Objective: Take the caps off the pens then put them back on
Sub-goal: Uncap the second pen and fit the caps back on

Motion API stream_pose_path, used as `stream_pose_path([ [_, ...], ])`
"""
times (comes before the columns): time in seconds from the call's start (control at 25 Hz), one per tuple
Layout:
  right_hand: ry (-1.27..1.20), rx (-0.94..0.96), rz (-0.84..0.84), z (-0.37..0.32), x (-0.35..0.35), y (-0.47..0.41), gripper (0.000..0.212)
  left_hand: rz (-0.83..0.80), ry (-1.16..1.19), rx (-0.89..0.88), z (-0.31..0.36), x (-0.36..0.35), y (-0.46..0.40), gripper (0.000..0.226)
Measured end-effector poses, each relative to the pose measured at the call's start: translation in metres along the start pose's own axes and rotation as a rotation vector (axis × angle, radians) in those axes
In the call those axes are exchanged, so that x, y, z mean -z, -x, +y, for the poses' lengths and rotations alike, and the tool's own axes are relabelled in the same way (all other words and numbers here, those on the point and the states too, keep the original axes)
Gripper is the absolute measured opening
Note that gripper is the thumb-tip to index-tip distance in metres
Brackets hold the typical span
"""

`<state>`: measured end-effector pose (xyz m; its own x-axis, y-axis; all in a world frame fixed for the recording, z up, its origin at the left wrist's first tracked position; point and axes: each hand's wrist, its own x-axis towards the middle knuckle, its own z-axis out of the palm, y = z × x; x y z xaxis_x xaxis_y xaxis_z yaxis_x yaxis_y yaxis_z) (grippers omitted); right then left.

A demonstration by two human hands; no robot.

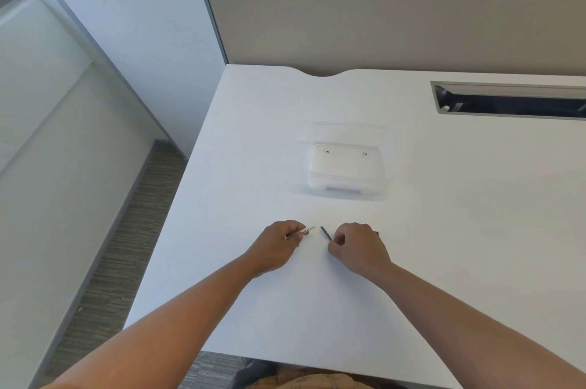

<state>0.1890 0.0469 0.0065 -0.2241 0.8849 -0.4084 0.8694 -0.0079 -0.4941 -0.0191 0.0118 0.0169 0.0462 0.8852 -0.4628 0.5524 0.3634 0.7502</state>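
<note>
Both hands rest on the white desk (444,230), on the near side of the clear plastic box (348,166) that sits toward the desk's middle. The left hand (279,246) has its fingers curled round a white pen (307,230), pinching the barrel so that its end pokes out toward the right hand. The right hand (358,249) pinches a dark cap (325,232) between thumb and curled fingers; the cap slants up and away from the knuckles, its free end pointing toward the box. Pen and cap are apart, with a small gap of bare desk between their ends, both just nearer the person than the box. Behind the box, a long cable slot (513,101) runs along the desk's far edge, before a grey partition (380,17).
</note>
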Motion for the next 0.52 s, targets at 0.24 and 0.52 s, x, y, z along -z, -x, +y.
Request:
stream_pose_path([
  [0.24,-0.538,-0.020,0.182,0.001,0.013,0.006,0.012,0.012,0.022,-0.033,0.003,-0.002,-0.001,0.022],
  [0.52,-1.019,-0.074,0.181,-0.006,0.030,0.006,0.005,0.000,0.041,-0.083,0.010,-0.007,0.000,0.023],
])
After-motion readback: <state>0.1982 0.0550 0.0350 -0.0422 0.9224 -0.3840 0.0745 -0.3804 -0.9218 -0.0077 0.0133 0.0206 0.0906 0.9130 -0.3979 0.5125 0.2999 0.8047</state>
